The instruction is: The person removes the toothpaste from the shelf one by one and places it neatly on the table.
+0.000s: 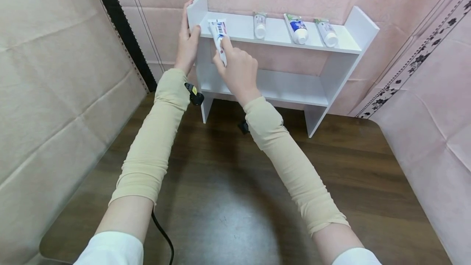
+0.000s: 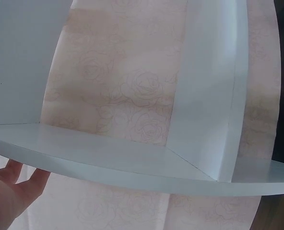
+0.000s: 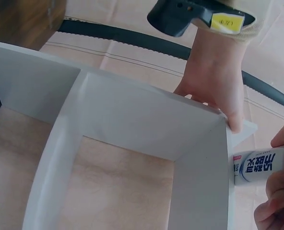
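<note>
A white two-tier shelf unit stands against the back wall. My left hand grips its left side panel near the top, with the thumb at the front edge. In the left wrist view the fingers touch the panel's outer face. My right hand pinches a white toothpaste tube with blue print. The tube's far end lies over the left part of the top board, and its near end sticks out past the front edge. In the right wrist view, the tube is partly hidden by the right hand's fingers.
On the top board, to the right, lie a white tube, a blue-and-white tube and another pale tube, caps forward. The unit stands on a dark wooden table. A black cable runs beside the left arm.
</note>
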A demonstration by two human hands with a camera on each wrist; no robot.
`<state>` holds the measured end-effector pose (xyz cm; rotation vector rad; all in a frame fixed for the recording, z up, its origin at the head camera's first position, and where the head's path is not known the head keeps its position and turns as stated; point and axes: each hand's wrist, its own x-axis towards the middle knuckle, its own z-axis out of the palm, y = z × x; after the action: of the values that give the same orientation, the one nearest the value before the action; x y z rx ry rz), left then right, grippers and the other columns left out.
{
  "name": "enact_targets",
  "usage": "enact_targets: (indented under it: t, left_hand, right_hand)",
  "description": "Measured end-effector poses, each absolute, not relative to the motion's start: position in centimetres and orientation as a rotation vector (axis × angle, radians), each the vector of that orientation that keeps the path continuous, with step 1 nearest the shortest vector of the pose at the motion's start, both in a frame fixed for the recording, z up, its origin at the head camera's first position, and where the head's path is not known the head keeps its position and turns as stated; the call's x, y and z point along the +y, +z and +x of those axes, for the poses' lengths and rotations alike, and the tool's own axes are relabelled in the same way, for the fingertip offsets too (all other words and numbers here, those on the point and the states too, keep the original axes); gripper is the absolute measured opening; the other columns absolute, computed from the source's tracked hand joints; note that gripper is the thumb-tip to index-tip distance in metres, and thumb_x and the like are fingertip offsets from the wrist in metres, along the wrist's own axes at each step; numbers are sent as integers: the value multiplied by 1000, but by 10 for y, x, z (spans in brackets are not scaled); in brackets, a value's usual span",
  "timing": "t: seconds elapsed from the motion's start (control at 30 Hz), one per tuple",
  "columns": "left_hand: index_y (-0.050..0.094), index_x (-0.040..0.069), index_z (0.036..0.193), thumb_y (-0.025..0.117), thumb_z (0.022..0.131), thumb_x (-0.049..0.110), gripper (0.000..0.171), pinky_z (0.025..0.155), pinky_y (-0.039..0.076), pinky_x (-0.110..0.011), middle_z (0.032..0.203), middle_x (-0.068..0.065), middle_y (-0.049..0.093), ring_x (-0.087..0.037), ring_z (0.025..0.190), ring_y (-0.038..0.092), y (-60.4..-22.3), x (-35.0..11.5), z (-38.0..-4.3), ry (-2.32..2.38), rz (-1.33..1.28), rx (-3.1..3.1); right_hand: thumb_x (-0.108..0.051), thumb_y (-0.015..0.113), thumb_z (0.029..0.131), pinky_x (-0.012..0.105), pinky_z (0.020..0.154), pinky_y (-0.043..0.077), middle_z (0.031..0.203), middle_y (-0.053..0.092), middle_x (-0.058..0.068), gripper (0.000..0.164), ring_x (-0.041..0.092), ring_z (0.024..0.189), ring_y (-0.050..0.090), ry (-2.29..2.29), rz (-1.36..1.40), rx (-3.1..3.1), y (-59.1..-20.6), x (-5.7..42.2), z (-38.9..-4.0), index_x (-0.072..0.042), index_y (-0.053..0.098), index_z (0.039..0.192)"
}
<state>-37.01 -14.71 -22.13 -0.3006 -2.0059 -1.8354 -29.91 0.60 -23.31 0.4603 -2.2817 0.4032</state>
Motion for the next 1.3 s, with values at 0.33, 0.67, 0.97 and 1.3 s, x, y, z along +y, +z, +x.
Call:
enact_targets:
  t: [0.33,0.67,0.97,1.3]
  left_hand:
    - [21,40,153,37,100,17,60,105,38,-37,152,7,38,-12,127,46,-222,-146,-370,-1828,-291,-2012]
    - [20,37,154,37,99,15,61,104,37,-31,153,6,37,-11,125,45,-223,-145,-370,-1822,-311,-1996]
    - [21,36,154,37,98,13,62,100,39,-30,151,5,40,-10,120,47,-224,-148,-372,-1832,-303,-1979]
    - [22,37,153,37,98,12,62,103,37,-29,150,6,39,-9,122,44,-224,-146,-375,-1844,-313,-1964]
  right_hand:
    - [-26,49,96,33,45,42,68,65,9,25,20,53,55,383,489,-2216,-248,9,-287,-9,59,111]
    - [-22,49,96,29,43,37,66,64,9,25,19,50,53,397,537,-2163,-264,14,-276,-8,60,114]
    - [-22,53,95,26,43,34,75,70,9,25,17,51,53,519,588,-2133,-272,24,-260,-10,64,114]
    - [-23,59,90,25,40,35,77,75,5,21,13,49,56,535,611,-2087,-307,34,-230,-13,71,104]
